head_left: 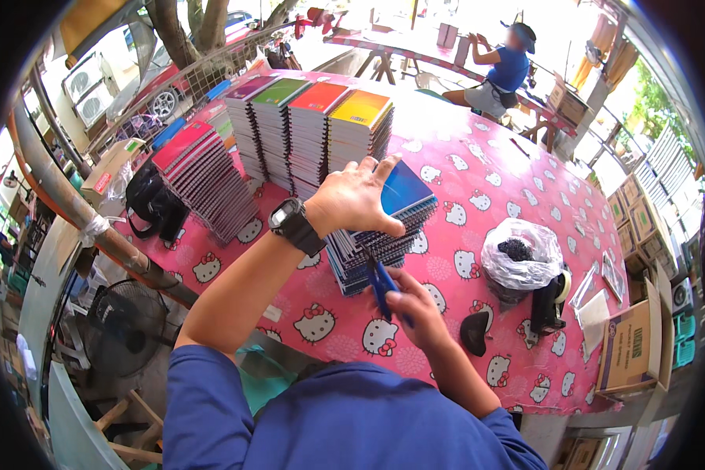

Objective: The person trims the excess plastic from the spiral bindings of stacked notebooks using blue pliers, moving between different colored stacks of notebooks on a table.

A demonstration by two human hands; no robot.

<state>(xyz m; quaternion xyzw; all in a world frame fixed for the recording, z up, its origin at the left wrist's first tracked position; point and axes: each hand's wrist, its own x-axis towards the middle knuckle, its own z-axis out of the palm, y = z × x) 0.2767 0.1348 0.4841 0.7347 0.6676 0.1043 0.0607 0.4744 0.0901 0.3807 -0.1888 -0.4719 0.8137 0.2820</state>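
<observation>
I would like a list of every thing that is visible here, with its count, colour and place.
Table: one, pink cloth with cat pattern, centre.
Notebook stacks: four upright stacks, tops purple, green, red and yellow, far side of table.
Leaning stack: one, red top, left of table.
Near stack: one, blue top, under left hand.
Plastic bag: one, clear with dark contents, right of table.
Tape dispenser: one, black, beside the bag.
Cardboard box: one, brown, right table edge.
Fan: one, dark, lower left.
Other person: one, blue shirt, seated far back.
Left hand: flat on the near stack, black watch.
Right hand: holds a blue tool.
</observation>
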